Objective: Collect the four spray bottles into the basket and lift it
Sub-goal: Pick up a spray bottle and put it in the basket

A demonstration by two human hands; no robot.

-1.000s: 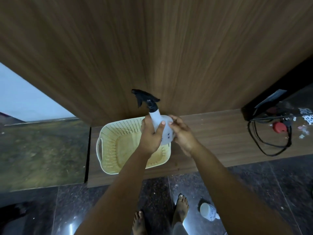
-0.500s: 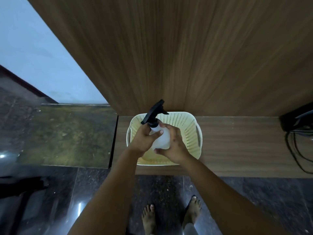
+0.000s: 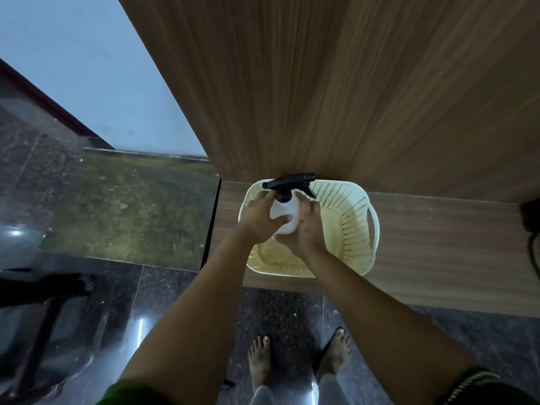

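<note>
A white spray bottle [image 3: 285, 213] with a black trigger head stands upright over the left half of a cream perforated basket [image 3: 347, 226]. My left hand [image 3: 260, 219] grips its left side, my right hand [image 3: 306, 229] its right and lower side. The hands hide the bottle's base, so I cannot tell whether it touches the basket floor. The basket sits on a low wooden ledge [image 3: 438, 247] against a wood-panelled wall. What shows of the basket's inside holds no other bottle.
A dark glossy tiled floor [image 3: 292, 314] lies below the ledge, with my bare feet on it. A green-grey slab [image 3: 131, 211] adjoins the ledge on the left. A dark chair-like frame [image 3: 43, 290] stands at lower left, a black cable [image 3: 533, 252] at the far right.
Both hands have lowered the bottle over the basket, and its trigger head has swung from pointing left to lying across. The view shifted left, so the bottle on the floor is out of frame.
</note>
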